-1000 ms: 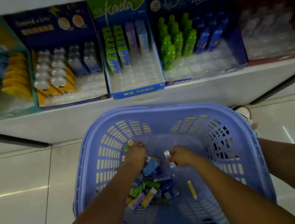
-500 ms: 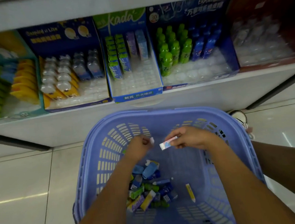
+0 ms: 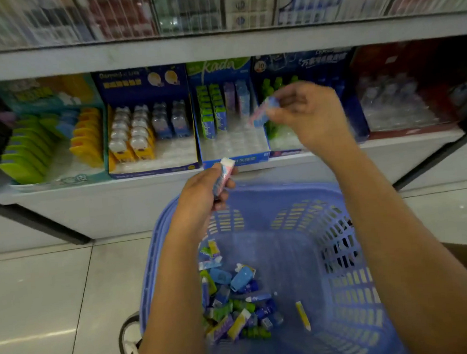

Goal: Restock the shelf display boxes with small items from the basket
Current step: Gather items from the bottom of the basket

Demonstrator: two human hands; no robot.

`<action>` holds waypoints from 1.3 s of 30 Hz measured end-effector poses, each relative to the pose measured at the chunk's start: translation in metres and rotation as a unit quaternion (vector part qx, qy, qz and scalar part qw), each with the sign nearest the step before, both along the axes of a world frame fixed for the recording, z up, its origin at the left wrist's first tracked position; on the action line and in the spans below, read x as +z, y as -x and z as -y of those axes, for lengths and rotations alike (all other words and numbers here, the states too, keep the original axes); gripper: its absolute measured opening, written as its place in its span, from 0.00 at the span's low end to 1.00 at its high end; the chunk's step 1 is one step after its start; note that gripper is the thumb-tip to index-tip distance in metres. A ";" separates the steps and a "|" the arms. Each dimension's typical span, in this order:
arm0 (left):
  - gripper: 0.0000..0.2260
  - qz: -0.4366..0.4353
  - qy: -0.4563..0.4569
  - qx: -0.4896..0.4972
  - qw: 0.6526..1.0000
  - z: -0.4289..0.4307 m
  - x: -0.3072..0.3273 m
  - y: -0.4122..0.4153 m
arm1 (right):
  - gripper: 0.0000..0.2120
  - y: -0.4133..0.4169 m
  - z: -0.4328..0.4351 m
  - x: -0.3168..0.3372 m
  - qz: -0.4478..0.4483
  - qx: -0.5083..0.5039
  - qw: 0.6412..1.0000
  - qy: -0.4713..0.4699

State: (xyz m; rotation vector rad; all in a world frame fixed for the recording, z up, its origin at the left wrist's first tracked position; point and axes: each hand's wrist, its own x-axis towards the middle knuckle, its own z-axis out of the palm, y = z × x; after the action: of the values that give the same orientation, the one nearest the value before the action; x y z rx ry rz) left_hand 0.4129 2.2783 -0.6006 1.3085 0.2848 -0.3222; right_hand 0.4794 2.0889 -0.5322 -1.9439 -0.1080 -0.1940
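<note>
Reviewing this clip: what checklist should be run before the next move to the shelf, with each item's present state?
1. Right hand grips first packet: ok.
2. Left hand grips second packet: ok.
3. Middle display box has free slots at its front: ok.
4. First packet matches that box's goods: cannot tell, blurred.
5. Nothing blocks the way from first packet to the box: ok.
6. Basket holds more items: ok.
</note>
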 end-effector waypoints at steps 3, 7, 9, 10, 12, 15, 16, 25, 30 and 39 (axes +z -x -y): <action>0.16 -0.003 0.014 0.032 0.999 0.000 0.008 0.001 | 0.07 -0.039 -0.009 0.005 0.068 -0.010 0.989 0.133; 0.16 0.005 0.008 0.039 0.999 0.002 0.015 0.002 | 0.12 -0.076 -0.015 -0.006 0.060 0.014 0.959 0.276; 0.16 0.007 0.002 0.038 0.999 0.001 0.018 0.001 | 0.12 -0.085 -0.016 -0.010 0.053 0.017 0.953 0.298; 0.16 0.007 0.001 0.037 0.999 0.001 0.019 0.001 | 0.12 -0.087 -0.016 -0.011 0.056 0.016 0.954 0.296; 0.16 0.009 0.001 0.036 0.999 0.000 0.020 -0.001 | 0.12 -0.089 -0.017 -0.012 0.064 0.021 0.951 0.300; 0.16 0.008 0.001 0.035 0.999 -0.001 0.019 -0.003 | 0.12 -0.089 -0.017 -0.012 0.049 0.050 0.947 0.314; 0.16 0.008 0.001 0.036 0.999 -0.001 0.019 -0.004 | 0.11 -0.090 -0.018 -0.011 0.040 0.055 0.947 0.313; 0.11 0.023 -0.019 0.074 0.997 0.006 0.022 -0.004 | 0.15 -0.077 -0.023 -0.018 0.066 0.042 0.885 0.460; 0.06 0.061 -0.025 0.109 0.992 0.006 0.023 0.000 | 0.11 -0.013 -0.021 -0.018 0.028 0.038 0.973 0.227; 0.09 0.143 -0.007 0.084 0.986 0.024 0.027 -0.003 | 0.08 0.040 -0.027 -0.022 -0.055 0.020 0.991 -0.122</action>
State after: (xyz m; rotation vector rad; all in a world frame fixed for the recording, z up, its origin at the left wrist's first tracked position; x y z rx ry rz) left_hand 0.4160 2.2548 -0.5736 1.3171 0.1526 0.0126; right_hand 0.4395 2.1156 -0.5541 -1.7022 -0.0478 -0.0693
